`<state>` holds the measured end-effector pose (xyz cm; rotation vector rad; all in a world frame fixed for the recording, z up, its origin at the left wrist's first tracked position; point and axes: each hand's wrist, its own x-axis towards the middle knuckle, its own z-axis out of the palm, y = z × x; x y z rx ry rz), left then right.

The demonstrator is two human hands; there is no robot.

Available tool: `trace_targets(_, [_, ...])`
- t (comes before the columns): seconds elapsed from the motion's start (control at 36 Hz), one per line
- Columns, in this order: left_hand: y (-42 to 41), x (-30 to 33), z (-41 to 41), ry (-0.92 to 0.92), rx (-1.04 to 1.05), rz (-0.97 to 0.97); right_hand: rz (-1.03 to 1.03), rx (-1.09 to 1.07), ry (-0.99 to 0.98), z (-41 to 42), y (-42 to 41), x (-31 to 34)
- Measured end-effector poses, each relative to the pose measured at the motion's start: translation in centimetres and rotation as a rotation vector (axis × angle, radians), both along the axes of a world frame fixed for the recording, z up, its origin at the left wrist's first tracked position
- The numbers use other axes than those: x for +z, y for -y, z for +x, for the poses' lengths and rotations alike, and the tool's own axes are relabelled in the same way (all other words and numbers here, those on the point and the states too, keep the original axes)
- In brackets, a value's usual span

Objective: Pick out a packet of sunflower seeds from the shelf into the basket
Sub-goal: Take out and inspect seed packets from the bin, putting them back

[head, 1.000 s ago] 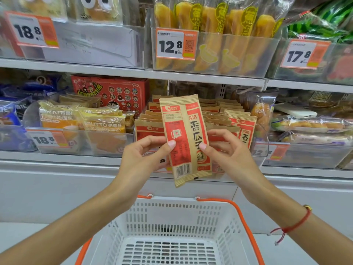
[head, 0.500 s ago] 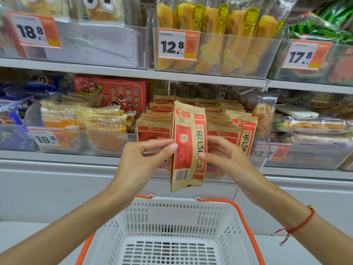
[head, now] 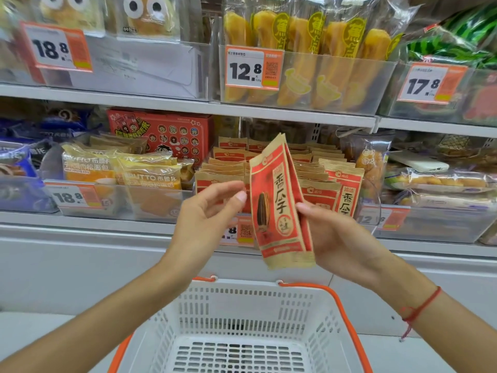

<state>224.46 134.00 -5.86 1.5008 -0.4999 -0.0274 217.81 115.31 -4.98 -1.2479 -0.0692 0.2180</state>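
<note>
A red and tan packet of sunflower seeds (head: 278, 208) stands upright in the air in front of the middle shelf, its front with a seed picture turned toward me. My right hand (head: 333, 238) holds it by the right edge, fingers curled behind it. My left hand (head: 207, 216) hovers just left of the packet, fingers loosely bent, a small gap between fingertips and packet. More such packets (head: 317, 181) stand in rows in a clear shelf bin behind. A white basket (head: 236, 302) with orange handles sits below my hands.
Yellow bread packs (head: 145, 173) fill the bin to the left, a red box (head: 166, 135) stands behind them. Bagged pastries (head: 441, 181) lie to the right. The upper shelf holds long yellow snack sticks (head: 304, 57) and price tags. A white cabinet front runs under the shelf.
The packet has been turned from its barcode back to its printed front. My left hand has let go of it and now sits apart; my right hand alone holds it.
</note>
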Motion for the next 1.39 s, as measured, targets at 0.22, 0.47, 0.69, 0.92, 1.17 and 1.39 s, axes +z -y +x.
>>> trace_targets(0.22, [-0.6,0.1,0.5,-0.225,-0.149,0.033,0.166,0.1,-0.106,-0.1,-0.1,0.0])
trace_targets(0.47, [-1.1,0.0,0.7,0.127,-0.003,-0.026,-0.565,-0.404,0.383,-0.3,0.6,0.1])
trace_targets(0.69, [-1.1,-0.4,0.8,0.207,-0.018,-0.06,-0.724,-0.408,0.568,-0.5,0.4,-0.1])
trace_targets(0.92, [-1.3,-0.7,0.9,0.197,-0.066,0.065,-0.703,-0.525,0.569,-0.7,0.1,0.0])
trace_targets(1.17, [-2.1,2.0,1.9,0.225,-0.115,0.018,-0.789,-0.602,0.721,0.0,-1.2,3.0])
trace_targets(1.39, [-3.0,6.5,5.9,0.321,-0.042,-0.107,-0.828,-0.609,0.899,4.7,-3.0,9.8])
